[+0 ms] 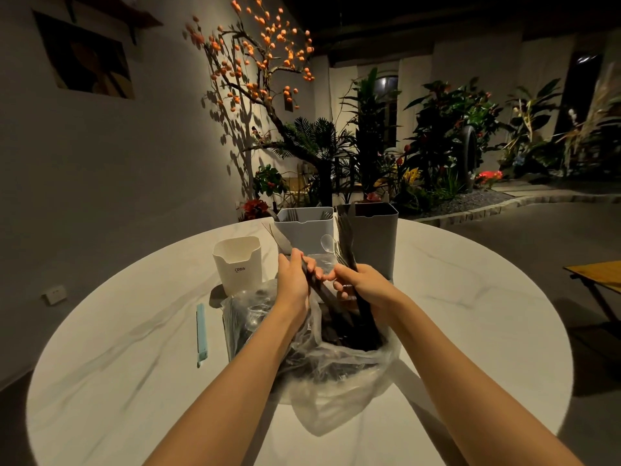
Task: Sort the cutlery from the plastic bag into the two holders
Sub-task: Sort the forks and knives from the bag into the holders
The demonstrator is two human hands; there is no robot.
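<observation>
Black plastic cutlery (336,317) stands in crumpled clear plastic bag (336,375) under both hands | left hand (293,284) fingers curled round a dark handle | right hand (364,286) fingers clamped on dark forks (346,243), tines above its fingertips | white holder (304,228) and grey holder (373,237) beyond the fingers, on round white table (470,314)

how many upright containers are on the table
3: cream holder at left, white holder in the middle behind the hands, grey holder at right. Others may be hidden.

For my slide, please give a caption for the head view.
Both hands, left and right, grip dark cutlery above the plastic bag, before two holders.
</observation>
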